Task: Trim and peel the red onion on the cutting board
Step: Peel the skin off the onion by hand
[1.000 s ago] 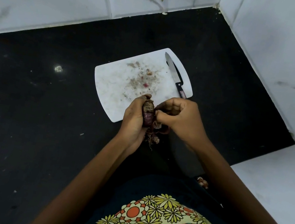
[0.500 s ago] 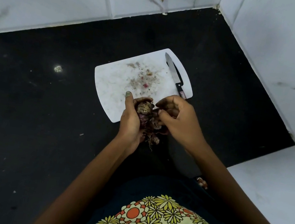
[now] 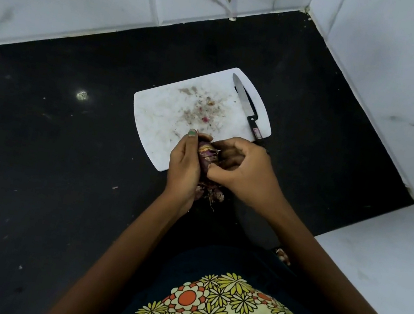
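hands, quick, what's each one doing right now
Left hand: curled round the onion, holding it.
Right hand: fingers pinching at the onion's skin.
Neither holds the knife, which lies on the board.

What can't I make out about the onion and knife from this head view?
- Small red onion: mostly hidden between left hand and right hand; how far it is peeled is unclear.
- Black-handled steel knife: handle end hidden behind right hand.
- Scraps on white plastic cutting board: too small to identify.

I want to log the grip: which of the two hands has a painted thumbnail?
The left hand: its thumb, raised beside the red onion, shows a green nail. No painted nail shows on the right hand.
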Available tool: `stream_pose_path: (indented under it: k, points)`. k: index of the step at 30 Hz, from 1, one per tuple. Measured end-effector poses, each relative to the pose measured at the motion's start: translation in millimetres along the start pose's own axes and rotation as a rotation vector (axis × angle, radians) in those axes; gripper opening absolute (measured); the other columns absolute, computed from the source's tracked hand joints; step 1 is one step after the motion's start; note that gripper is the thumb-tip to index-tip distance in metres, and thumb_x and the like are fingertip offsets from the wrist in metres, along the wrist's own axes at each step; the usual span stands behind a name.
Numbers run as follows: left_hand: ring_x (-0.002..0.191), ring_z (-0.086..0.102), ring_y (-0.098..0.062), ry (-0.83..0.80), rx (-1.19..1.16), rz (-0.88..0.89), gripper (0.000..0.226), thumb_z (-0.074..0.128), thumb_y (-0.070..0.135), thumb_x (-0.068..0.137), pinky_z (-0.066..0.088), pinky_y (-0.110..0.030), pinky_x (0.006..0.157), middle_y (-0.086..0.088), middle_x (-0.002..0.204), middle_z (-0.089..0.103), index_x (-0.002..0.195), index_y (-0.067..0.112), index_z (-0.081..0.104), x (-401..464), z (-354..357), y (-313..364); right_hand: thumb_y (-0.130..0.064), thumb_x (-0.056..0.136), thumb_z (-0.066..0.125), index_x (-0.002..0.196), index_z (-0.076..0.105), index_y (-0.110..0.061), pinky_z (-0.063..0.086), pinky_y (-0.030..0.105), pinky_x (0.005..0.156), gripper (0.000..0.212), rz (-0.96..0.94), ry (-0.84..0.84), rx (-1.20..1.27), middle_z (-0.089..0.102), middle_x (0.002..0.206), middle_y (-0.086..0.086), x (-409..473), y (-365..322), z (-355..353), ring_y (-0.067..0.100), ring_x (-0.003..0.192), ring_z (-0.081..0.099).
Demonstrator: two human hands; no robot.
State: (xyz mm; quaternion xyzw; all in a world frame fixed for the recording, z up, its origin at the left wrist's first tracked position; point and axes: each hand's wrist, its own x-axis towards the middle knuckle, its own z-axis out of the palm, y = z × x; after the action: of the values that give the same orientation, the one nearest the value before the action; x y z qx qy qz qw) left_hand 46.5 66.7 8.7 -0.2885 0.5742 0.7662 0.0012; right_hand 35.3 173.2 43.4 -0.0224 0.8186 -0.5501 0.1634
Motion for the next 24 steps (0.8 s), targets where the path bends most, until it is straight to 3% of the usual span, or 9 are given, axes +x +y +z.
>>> stream_pose_path:
  k: [5, 8, 12, 17, 24]
  points:
    - [0.058, 0.063, -0.016, -0.024, -0.059, -0.142, 0.041, 0.036, 0.04, 0.102, 0.05, -0.023, 0.047, -0.004, 0.07, 0.064, 0.081, 0.014, 0.06, 0.0, -1.5, 4.5, -0.014, 0.064, 0.074, 0.096, 0.071, -0.014, 0.058, 0.027, 0.068, 0.033, -0.005, -0.068, 0.075, 0.072, 0.082, 0.003, 1.0, 3.1, -8.7, 0.01, 0.071, 0.065]
    - [0.043, 0.06, -0.017, -0.068, -0.169, -0.282, 0.043, 0.033, 0.042, 0.102, 0.046, -0.022, 0.038, -0.007, 0.063, 0.063, 0.083, 0.012, 0.058, -3.9, -1.3, 11.6, 0.007, 0.075, 0.063, 0.097, 0.071, -0.007, 0.058, 0.024, 0.062, 0.027, 0.007, -0.057, 0.155, 0.072, 0.085, 0.015, 1.5, 5.2, -9.2, 0.014, 0.068, 0.066]
    - [0.047, 0.062, -0.017, -0.06, -0.204, -0.317, 0.041, 0.036, 0.043, 0.101, 0.049, -0.024, 0.042, -0.008, 0.07, 0.064, 0.086, 0.013, 0.06, -4.5, -2.8, 10.8, 0.0, 0.084, 0.065, 0.094, 0.069, 0.0, 0.049, 0.013, 0.05, 0.011, 0.034, -0.039, 0.227, 0.07, 0.079, 0.009, 0.1, 2.6, -7.8, 0.004, 0.057, 0.065]
    - [0.068, 0.068, -0.022, -0.045, -0.189, -0.331, 0.041, 0.038, 0.046, 0.1, 0.054, -0.03, 0.057, -0.009, 0.077, 0.069, 0.09, 0.013, 0.061, -2.5, -3.9, 11.9, -0.012, 0.069, 0.082, 0.096, 0.068, -0.006, 0.056, 0.022, 0.068, 0.031, 0.004, -0.053, 0.15, 0.073, 0.085, 0.007, -1.4, 3.4, -1.0, 0.01, 0.075, 0.069]
    - [0.059, 0.069, -0.017, -0.074, -0.253, -0.363, 0.039, 0.041, 0.045, 0.099, 0.052, -0.026, 0.048, -0.005, 0.069, 0.072, 0.086, 0.014, 0.06, -0.8, -5.6, 6.8, -0.006, 0.068, 0.08, 0.088, 0.07, -0.008, 0.055, 0.02, 0.064, 0.023, -0.009, -0.04, 0.098, 0.071, 0.077, 0.006, 0.1, -1.8, -1.9, 0.007, 0.067, 0.065]
